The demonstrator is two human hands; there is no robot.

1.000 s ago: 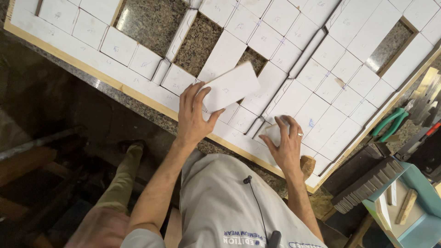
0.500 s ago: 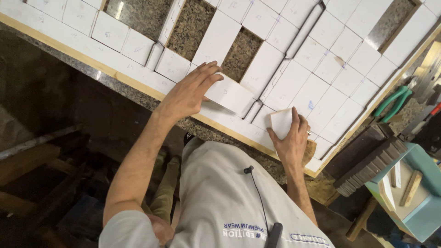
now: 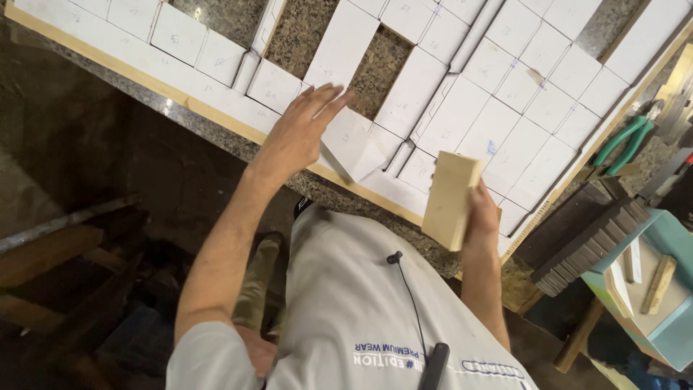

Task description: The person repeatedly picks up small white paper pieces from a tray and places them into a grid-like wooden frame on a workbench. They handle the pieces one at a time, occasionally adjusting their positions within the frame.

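My left hand (image 3: pixel 296 137) hovers flat with its fingers spread, its fingertips over a loose white tile (image 3: pixel 354 148). That tile lies askew on the rows of white tiles (image 3: pixel 469 115) laid out on the granite counter (image 3: pixel 307 29). It is not clear whether the fingers touch it. My right hand (image 3: pixel 481 217) grips a rectangular tile (image 3: pixel 449 198) lifted up on edge near the counter's front, with its beige back turned toward me.
A wooden strip (image 3: pixel 144 79) borders the tile layout along the front. Green-handled pliers (image 3: pixel 621 143) lie at the right edge. A stack of dark slabs (image 3: pixel 585 238) and a light-blue box (image 3: pixel 668 303) holding wooden pieces stand to the right.
My left hand set the white tile down among the rows and opened over it. My right hand lifted a tile off the counter and turned its beige back up.
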